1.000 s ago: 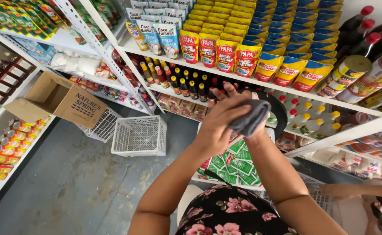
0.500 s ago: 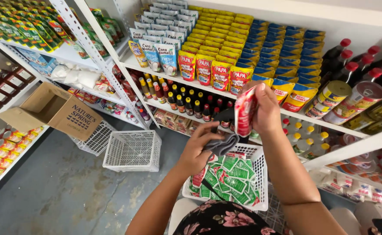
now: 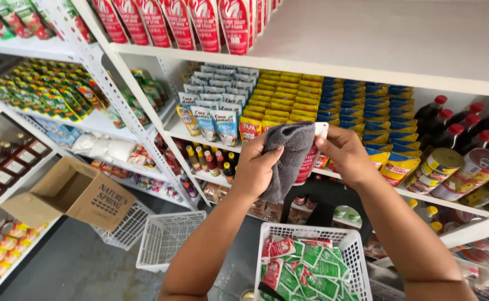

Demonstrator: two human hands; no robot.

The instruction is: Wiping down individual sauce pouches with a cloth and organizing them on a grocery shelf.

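My left hand grips a dark grey cloth and presses it against a red and white pouch. My right hand holds that pouch upright from the right side; the cloth covers most of it. Both hands are raised in front of a shelf of stand-up sauce pouches. Below them sits a white plastic basket filled with several green and red sachets.
White metal shelves hold rows of pouches, dark bottles with red caps and cans. On the floor stand an empty white basket and an open cardboard box resting on another basket. More stocked shelves line the left wall.
Both hands rose from just above the basket to shelf height. The cloth, earlier below the pouch in the left hand, now lies over the pouch. The camera tilted upward.
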